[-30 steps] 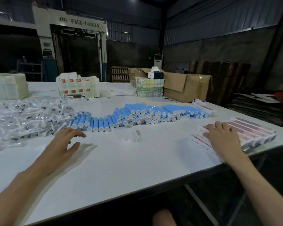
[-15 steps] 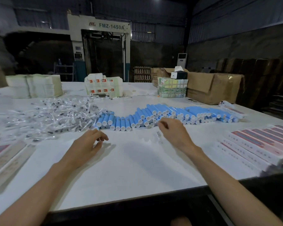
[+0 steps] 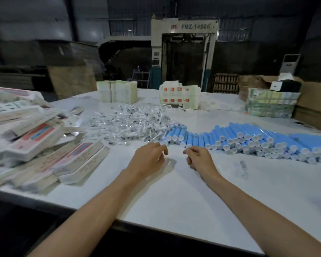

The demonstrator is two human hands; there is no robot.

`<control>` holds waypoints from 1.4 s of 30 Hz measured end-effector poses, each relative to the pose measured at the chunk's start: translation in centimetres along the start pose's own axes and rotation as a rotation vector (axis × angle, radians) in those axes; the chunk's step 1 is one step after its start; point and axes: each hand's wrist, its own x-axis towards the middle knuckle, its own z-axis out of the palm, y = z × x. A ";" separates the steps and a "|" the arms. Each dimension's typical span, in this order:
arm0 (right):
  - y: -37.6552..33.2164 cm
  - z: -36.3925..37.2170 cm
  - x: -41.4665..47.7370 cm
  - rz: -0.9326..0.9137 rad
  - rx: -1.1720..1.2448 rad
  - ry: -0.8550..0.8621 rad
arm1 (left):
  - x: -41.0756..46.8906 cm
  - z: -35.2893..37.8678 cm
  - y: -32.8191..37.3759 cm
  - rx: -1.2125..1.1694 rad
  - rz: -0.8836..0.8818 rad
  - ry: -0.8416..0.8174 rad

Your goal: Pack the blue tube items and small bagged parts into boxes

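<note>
- The left hand's point(image 3: 149, 158) fingers point(image 3: 158, 147) are loosely curled with the tips down toward the table point(image 3: 174, 197). Nothing shows between them.
- The right hand's point(image 3: 199, 158) fingers point(image 3: 191, 151) are curled tighter, tucked under the palm. I cannot tell whether they pinch anything, since the inside of the hand is hidden.
- The two hands are close together but apart, in the middle of the table, just in front of the left end of the blue tubes point(image 3: 248, 140).
- A second ago the right hand lay on boxes at the right edge. It has since crossed to meet the left hand, which has barely moved.
- The tubes lie in a stacked row running toward the right edge, white caps toward the near edge. The heap of small bagged parts point(image 3: 130, 125) touches their left end, just beyond the left hand.
- One loose clear bag point(image 3: 241, 166) lies alone to the right of the right hand, near the tubes.
- The view has swung left, so a slumped pile of flat boxes point(image 3: 44, 145) now shows at the left edge, well apart from both hands.
- Judged from this, no box is in hand yet, so picking up a tube and a bag looks like the step about to start.
- Along the far edge stand pale stacks point(image 3: 117, 91), cartons with orange marks point(image 3: 180, 97) and a greenish stack point(image 3: 271, 104).
</note>
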 end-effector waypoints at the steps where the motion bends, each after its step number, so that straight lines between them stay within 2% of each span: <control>1: 0.2 -0.2 0.1 0.003 0.021 -0.009 | 0.2 -0.5 -0.2 0.034 -0.029 0.008; 4: 0.5 -0.1 0.2 -0.002 0.054 -0.036 | 0.8 -2.7 -1.4 0.193 -0.169 0.046; 8: 0.7 -0.2 0.3 0.004 0.100 -0.047 | 0.4 -6.6 -5.1 0.411 -0.507 0.069; 10: 0.7 -0.2 0.3 -0.003 0.118 -0.052 | -0.6 -8.2 -7.3 0.457 -0.666 0.041; 12: 0.6 -0.2 0.3 -0.005 0.131 -0.060 | -1.9 -8.9 -9.1 0.493 -0.748 -0.020; 17: 0.4 -0.2 0.1 -0.005 0.154 -0.069 | -4.8 -8.3 -11.3 0.561 -0.721 -0.141; 21: 0.3 -0.3 -0.2 -0.013 0.158 -0.079 | -5.1 -8.6 -11.7 0.511 -0.647 -0.098; 25: 0.2 -0.2 -0.2 -0.024 0.157 -0.081 | -3.8 -10.0 -10.9 0.405 -0.501 0.025; 27: 0.2 -0.2 -0.1 -0.028 0.149 -0.080 | -2.7 -10.8 -9.6 0.238 -0.428 0.078; 30: 0.3 -0.1 -0.1 -0.037 0.126 -0.082 | -0.8 -11.0 -7.0 -0.158 -0.365 0.176; 32: 0.2 0.0 -0.1 -0.047 0.111 -0.083 | 0.3 -10.1 -5.5 -0.464 -0.375 0.218; 35: 0.2 0.1 -0.4 -0.077 0.019 -0.054 | 1.1 -7.5 -3.8 -0.976 -0.452 0.170; 39: -0.1 -0.6 0.5 -0.124 -0.328 0.136 | 2.1 -3.1 -1.9 -1.272 -0.568 0.141; 42: -0.7 -2.2 2.1 -0.155 -0.685 0.117 | 2.8 -1.0 -0.6 -1.484 -0.646 0.134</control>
